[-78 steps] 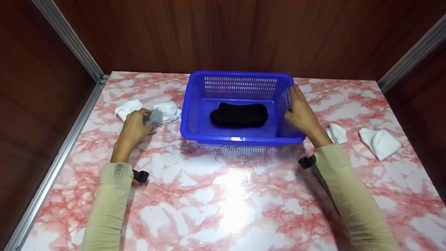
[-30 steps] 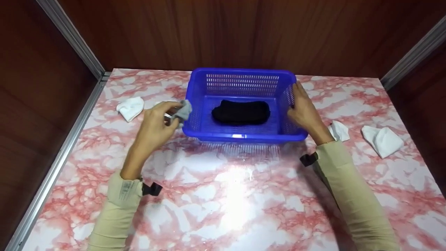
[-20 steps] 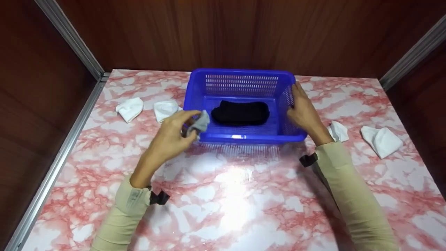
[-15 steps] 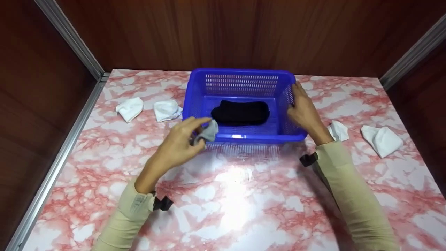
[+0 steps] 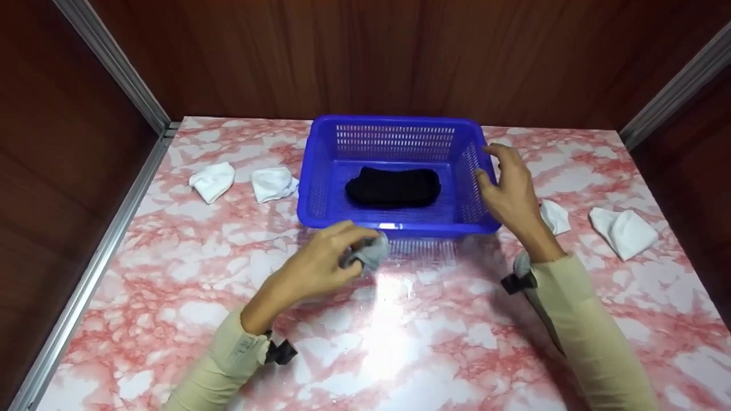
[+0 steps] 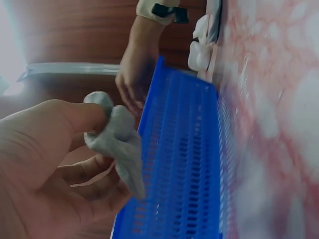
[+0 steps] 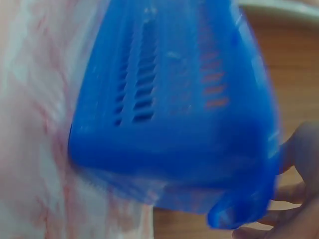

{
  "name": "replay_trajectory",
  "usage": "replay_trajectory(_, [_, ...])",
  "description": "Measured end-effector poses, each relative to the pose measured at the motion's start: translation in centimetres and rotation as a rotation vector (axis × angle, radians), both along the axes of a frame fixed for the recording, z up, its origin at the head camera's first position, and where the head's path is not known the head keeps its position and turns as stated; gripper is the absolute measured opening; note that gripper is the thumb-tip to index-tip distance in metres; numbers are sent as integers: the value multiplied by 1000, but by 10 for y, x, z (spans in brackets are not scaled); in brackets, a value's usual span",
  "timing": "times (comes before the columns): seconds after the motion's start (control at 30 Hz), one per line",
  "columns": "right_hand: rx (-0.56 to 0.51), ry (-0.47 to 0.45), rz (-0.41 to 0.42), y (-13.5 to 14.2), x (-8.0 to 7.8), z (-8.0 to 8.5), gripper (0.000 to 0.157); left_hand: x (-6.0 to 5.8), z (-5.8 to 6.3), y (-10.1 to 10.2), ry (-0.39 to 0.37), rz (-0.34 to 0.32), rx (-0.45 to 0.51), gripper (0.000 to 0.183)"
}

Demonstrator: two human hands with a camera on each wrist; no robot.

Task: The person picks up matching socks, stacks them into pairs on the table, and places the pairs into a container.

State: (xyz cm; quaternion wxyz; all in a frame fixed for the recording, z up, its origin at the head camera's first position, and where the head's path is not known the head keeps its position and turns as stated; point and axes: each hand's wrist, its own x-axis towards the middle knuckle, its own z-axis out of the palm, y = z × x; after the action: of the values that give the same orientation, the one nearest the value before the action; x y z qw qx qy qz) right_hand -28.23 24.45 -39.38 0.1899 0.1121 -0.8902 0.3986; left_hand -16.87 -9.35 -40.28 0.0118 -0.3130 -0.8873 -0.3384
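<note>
My left hand (image 5: 317, 262) pinches a crumpled grey sock (image 5: 374, 254) between thumb and fingers, just in front of the basket's near rim. In the left wrist view the sock (image 6: 124, 147) hangs folded from the fingertips. My right hand (image 5: 511, 191) is at the right side of the blue plastic basket (image 5: 400, 228), thumb and forefinger spread by the rim. Blurred fingers (image 7: 286, 194) show beyond the rim in the right wrist view. A black folded sock-like bundle (image 5: 394, 187) lies on the basket's floor.
Two white folded cloth pieces, one far left (image 5: 212, 181) and one beside the basket (image 5: 274, 184), lie on the marbled table (image 5: 171, 342). Right of the basket are two more, one (image 5: 555, 217) partly behind the right arm. A grey piece (image 5: 522, 264) shows beside the right wrist. Wood panels enclose the table.
My left hand has picked up the grey sock at the left and carried it right and nearer, to the basket's front. My right hand has loosened from the basket's right rim.
</note>
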Motion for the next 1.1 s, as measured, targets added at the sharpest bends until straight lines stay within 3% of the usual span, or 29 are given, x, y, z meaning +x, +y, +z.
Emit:
replay_trajectory(0.17, [-55,153,39,-15,38,8,28,6,-11,16,-33,-80,-154,51])
replay_trajectory(0.3, [-95,247,122,-27,66,7,19,10,-26,28,10,-149,-232,49])
replay_trajectory(0.43, [-137,294,231,-38,90,-1,15,13,-41,37,98,-184,-303,42])
replay_trajectory(0.57, [-119,286,344,-42,106,-10,19,16,-43,39,68,-189,-382,44])
replay_trajectory(0.67, [-47,191,432,-43,112,-18,21,18,-36,38,12,-168,-435,51])
replay_trajectory(0.77, [74,18,478,-46,115,-28,20,17,-32,40,-12,-113,-418,51])
replay_trajectory(0.9, [250,-178,456,-54,114,-44,12,17,-37,50,-47,-39,-314,41])
replay_trajectory(1.1, [367,-332,449,-65,110,-64,14,18,-47,61,-162,84,-293,43])
